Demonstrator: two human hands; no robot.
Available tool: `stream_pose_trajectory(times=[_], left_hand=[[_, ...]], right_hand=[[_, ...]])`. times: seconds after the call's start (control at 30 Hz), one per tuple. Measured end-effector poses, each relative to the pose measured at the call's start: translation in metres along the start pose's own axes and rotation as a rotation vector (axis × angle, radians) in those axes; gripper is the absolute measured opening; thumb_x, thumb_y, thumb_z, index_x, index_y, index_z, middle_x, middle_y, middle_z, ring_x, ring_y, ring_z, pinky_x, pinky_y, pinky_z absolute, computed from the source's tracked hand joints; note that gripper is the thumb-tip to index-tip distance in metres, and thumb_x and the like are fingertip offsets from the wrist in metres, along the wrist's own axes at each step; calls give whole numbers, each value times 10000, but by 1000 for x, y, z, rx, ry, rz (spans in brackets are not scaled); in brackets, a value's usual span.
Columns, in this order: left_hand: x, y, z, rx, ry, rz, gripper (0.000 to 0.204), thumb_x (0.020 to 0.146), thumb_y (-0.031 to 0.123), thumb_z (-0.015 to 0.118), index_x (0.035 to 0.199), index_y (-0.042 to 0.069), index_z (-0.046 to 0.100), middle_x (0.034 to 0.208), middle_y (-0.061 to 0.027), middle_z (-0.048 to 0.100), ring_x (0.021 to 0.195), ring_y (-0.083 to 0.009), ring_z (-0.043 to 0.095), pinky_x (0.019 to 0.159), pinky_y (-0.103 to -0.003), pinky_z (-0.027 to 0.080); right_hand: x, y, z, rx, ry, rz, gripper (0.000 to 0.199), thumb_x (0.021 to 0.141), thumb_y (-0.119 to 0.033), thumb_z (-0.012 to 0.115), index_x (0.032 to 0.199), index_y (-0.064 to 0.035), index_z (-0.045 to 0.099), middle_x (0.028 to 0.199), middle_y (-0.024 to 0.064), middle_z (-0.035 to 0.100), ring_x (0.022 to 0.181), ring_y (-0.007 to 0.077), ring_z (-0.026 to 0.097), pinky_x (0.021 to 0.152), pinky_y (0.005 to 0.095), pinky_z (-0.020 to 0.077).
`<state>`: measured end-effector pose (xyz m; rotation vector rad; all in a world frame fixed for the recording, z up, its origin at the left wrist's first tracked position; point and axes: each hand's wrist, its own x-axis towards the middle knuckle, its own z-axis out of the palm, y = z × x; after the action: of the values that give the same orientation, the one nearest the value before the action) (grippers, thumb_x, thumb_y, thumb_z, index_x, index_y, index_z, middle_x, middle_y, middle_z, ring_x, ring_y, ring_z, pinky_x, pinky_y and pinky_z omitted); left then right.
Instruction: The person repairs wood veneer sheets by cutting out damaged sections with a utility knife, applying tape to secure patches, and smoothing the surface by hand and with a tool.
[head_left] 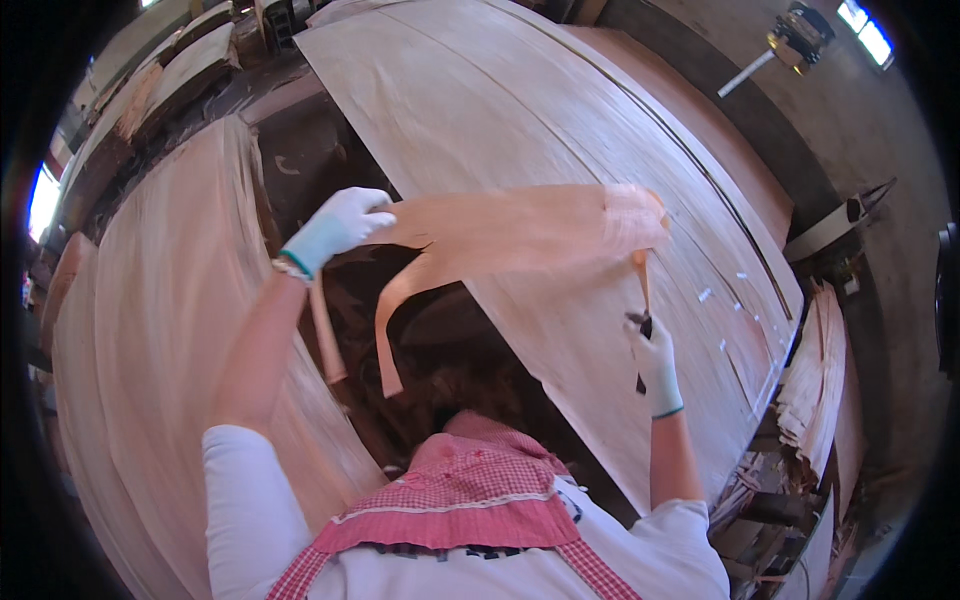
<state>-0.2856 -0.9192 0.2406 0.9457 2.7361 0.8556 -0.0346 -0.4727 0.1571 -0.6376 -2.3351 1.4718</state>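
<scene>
A long, pale orange sheet of wood veneer stretches over the gap and the large veneer panel to the right. Its left end is pinched by my left hand, in a white glove with a green cuff. Narrow torn strips dangle from that end. My right hand, gloved alike, is closed around a dark, slim, knife-like tool. A narrow veneer strip runs from the sheet's right end down to this hand; whether the fingers grip it too I cannot tell.
On the left lies a broad stack of veneer sheets. A dark gap with scraps separates it from the panel. Small white tape pieces dot the panel's right side. Veneer offcuts lean at the far right, near a grey pipe.
</scene>
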Motion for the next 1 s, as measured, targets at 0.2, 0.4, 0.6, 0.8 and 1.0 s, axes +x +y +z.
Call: stream_pose_trajectory(times=[0.2, 0.4, 0.6, 0.8, 1.0], left_hand=[[28, -64, -137, 83, 35, -141, 244, 835, 210, 608, 937, -11, 613, 825, -186, 602, 801, -314, 601, 739, -379, 468], [69, -182, -227, 103, 109, -207, 211, 822, 171, 610, 933, -8, 613, 831, -176, 599, 803, -296, 590, 751, -363, 462], [164, -352, -281, 304, -34, -169, 223, 816, 192, 614, 945, 10, 626, 860, -182, 612, 865, -336, 596, 785, -407, 465], [312, -496, -334, 539, -79, -92, 210, 819, 223, 609, 903, 31, 621, 941, -196, 624, 936, -381, 595, 815, -462, 477], [505, -579, -344, 675, 127, 44, 167, 833, 208, 576, 936, 89, 633, 928, -156, 638, 937, -356, 613, 805, -474, 493]], right_hand=[[177, -104, 115, -93, 220, -457, 300, 791, -79, 721, 1075, -33, 636, 948, 52, 629, 874, 150, 567, 810, 300, 466], [297, -172, 223, -604, -892, -342, 211, 759, -124, 667, 931, -10, 622, 740, 92, 567, 712, 152, 479, 704, 317, 446], [372, -187, 345, -504, -866, -211, 256, 747, -95, 676, 991, -18, 662, 785, 146, 641, 726, 122, 529, 721, 330, 483], [412, -241, 441, -588, -864, -122, 327, 757, -130, 666, 1068, -31, 653, 933, 161, 678, 842, 249, 634, 794, 339, 497], [503, -259, 503, -534, -608, -29, 289, 770, -145, 653, 1040, -40, 649, 929, 178, 668, 833, 287, 642, 773, 373, 497]])
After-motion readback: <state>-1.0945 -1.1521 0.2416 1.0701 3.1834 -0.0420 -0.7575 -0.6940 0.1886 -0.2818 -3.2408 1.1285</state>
